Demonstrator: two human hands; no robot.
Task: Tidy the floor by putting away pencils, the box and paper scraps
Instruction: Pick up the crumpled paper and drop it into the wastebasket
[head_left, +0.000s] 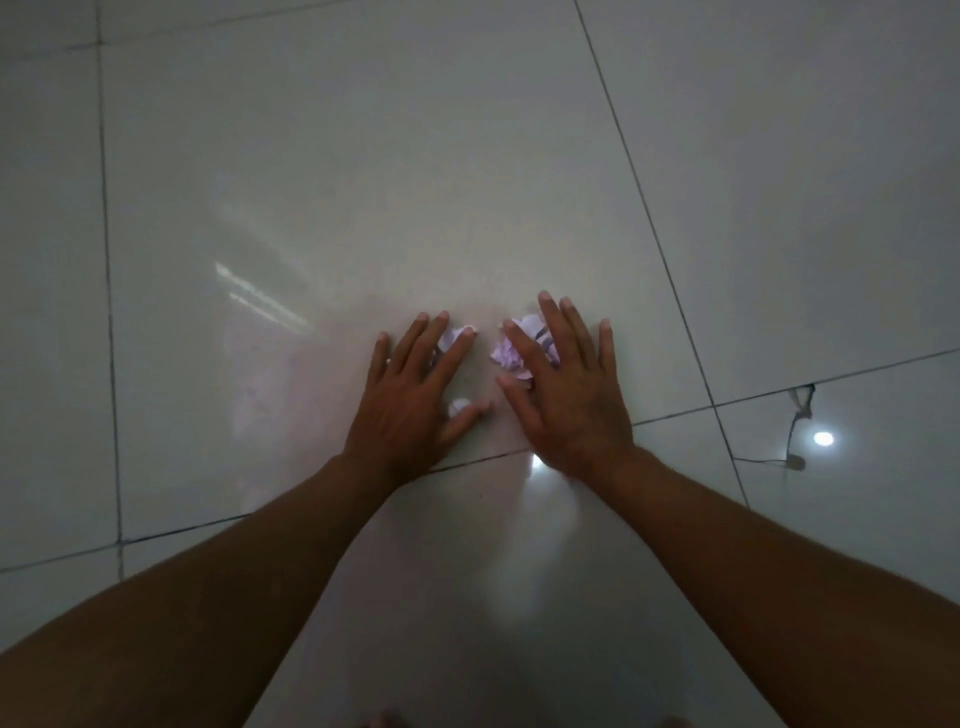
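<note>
Both forearms come in from the bottom corners of my view, at about 7 and 5 o'clock, and meet near the centre over a glossy pale tiled floor (363, 156). At the very bottom edge, around 6 o'clock, I see two blurred shapes that I cannot identify.

Farther out, just past a dark grout line (182, 530), the left hand (410, 395) lies palm down with its fingers spread flat on the tile. It grips nothing. A small pale paper scrap (458, 407) sits touching its thumb, and more lilac scraps (450, 339) show between its fingers.

Beside it, toward 3 o'clock, the right hand (563, 389) is also flat and splayed, pressing on a larger heap of lilac paper scraps (508, 356) that pokes out between the index finger and thumb. Its fingers are not curled round anything. The two hands are near each other, not touching.

Out at 3 o'clock, well apart from the hands, a thin dark cord (795, 421) lies on the floor beside a bright round light reflection (823, 439).

I can read no writing, label or brand anywhere.
</note>
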